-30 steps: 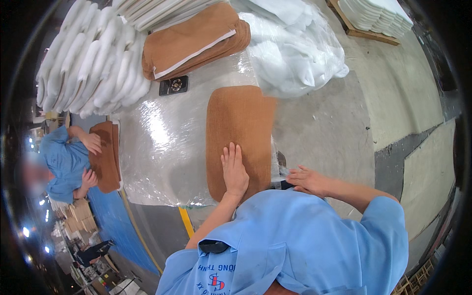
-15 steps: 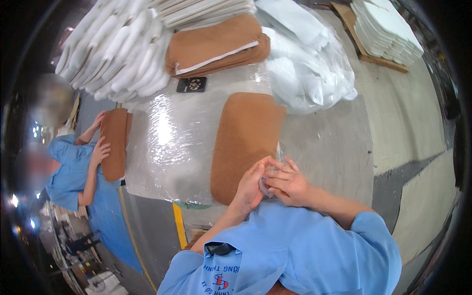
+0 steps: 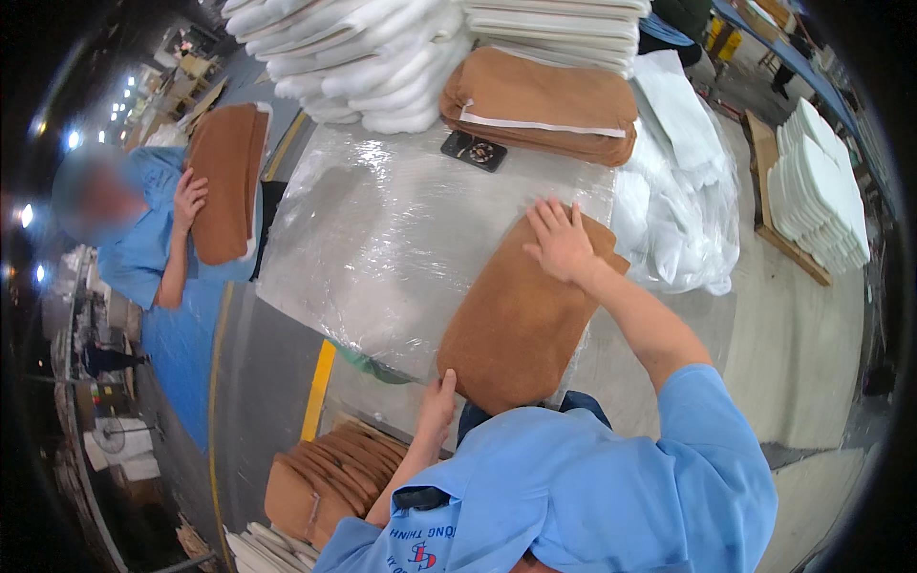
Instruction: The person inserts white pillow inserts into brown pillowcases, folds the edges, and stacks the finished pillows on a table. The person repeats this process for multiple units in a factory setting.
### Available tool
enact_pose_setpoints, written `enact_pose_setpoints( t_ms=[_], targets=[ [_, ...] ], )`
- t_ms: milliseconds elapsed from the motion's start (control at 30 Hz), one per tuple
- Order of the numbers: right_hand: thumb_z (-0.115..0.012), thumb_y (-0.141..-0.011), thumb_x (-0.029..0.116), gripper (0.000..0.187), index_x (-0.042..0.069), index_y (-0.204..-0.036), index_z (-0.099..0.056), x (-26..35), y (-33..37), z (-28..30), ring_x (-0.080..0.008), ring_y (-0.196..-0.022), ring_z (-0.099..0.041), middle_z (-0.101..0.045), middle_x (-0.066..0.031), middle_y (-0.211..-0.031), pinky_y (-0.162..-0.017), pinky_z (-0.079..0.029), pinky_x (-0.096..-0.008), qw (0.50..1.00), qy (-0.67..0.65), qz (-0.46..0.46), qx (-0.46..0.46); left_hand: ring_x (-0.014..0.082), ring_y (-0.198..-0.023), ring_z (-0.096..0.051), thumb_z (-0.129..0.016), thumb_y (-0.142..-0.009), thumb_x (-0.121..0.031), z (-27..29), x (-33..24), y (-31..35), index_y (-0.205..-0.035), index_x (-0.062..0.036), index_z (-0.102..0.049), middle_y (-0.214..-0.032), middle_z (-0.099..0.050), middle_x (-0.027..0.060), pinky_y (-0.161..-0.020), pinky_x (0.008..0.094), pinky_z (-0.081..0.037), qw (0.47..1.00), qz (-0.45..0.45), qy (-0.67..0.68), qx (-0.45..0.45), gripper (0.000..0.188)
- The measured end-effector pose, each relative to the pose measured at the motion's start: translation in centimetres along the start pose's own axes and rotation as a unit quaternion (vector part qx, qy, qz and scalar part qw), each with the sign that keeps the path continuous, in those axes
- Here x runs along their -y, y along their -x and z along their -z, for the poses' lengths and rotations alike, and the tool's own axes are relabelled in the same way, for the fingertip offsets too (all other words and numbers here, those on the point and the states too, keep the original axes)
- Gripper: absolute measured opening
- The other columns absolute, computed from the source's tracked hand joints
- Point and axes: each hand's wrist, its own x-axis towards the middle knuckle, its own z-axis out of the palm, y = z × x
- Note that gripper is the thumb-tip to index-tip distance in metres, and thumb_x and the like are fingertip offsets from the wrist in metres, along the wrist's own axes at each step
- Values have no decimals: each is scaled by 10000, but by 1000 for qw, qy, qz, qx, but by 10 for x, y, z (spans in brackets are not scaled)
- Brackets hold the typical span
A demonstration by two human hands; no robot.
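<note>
A brown cushion cover point(image 3: 521, 320), flat with rounded corners, lies slantwise on the plastic-covered table point(image 3: 382, 239) in front of me. My right hand point(image 3: 562, 243) rests on its far end, palm down and fingers spread. At the near left corner, my left hand point(image 3: 437, 406) has its thumb up against the edge; its other fingers are partly hidden and appear closed around that corner. Beyond my right hand sits a pile of brown covers point(image 3: 544, 95), the top one with a white strip along its edge. A dark phone-like object point(image 3: 474, 151) lies beside that pile.
Stacked white padding point(image 3: 353, 62) and white sheets point(image 3: 559, 29) stand at the back. Bagged white material point(image 3: 678, 210) is at the right, with a pallet stack point(image 3: 817, 191) beyond. More brown covers point(image 3: 334, 477) sit low left. A co-worker point(image 3: 143, 210) holds a brown piece point(image 3: 227, 181).
My hands, together over the cover's near edge before, have separated: the right reached to the far end, the left to the near left corner. The cover now lies more slanted. My view has shifted.
</note>
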Motion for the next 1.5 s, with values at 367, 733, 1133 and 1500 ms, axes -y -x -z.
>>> enact_pose_setpoints(
  t_ms=[367,733,1133,1500],
  targets=[
    [-457,-1037,652,951,-56,-1650,-295,98,59,1,-402,-1647,-116,-216,-226,-1758,-1321,-90,-589,974,-24,160,161,370,-1409,-552,-500,-1110,-550,-16,42,-21,-1488,106,-528,-1479,-604,279,-1168,412,-414,998,-27,50,35,758],
    [-484,-1052,597,811,23,-1621,-419,146,136,-14,-348,-1641,-187,-291,-140,-1752,-1294,-168,-642,914,-127,344,173,359,-1311,-623,-550,-1099,-509,-18,52,-26,-1385,148,-591,-1376,-653,317,-1108,415,-461,995,-55,78,13,717],
    [-442,-1096,523,679,144,-1658,-404,163,92,-10,-304,-1648,-167,-303,-24,-1759,-1306,-133,-634,928,-64,315,187,368,-1315,-608,-516,-1117,-471,-16,51,-24,-1432,143,-540,-1415,-631,295,-1124,418,-447,989,-124,79,9,691],
    [-626,-1013,469,727,48,-1584,-470,12,68,21,-373,-1593,-311,-392,-157,-1699,-1291,-204,-604,993,65,97,23,333,-1400,-552,-524,-1119,-480,-18,51,-30,-1515,89,-499,-1502,-596,242,-1180,402,-403,987,-119,98,40,693]
  ],
)
